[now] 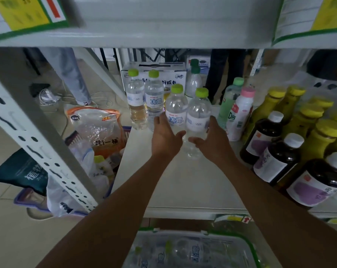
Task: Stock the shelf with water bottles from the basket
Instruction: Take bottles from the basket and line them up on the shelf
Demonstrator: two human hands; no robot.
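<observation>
Water bottles (176, 111) touched both sides by straight-fingered left hand (164, 137), right hand (212, 139).

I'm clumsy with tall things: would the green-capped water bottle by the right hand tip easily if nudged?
Probably if pushed high: the water bottle by the right hand is tall and narrow on a small base. It seems full, so likely heavy enough to slide steadily when pushed low. Its clear plastic would probably dent under a hard grip.

Both bare arms reach straight forward, side by side. The left hand (164, 136) and right hand (212, 139) are spread, fingers straight, thumbs pointing inward, close but apart.
</observation>
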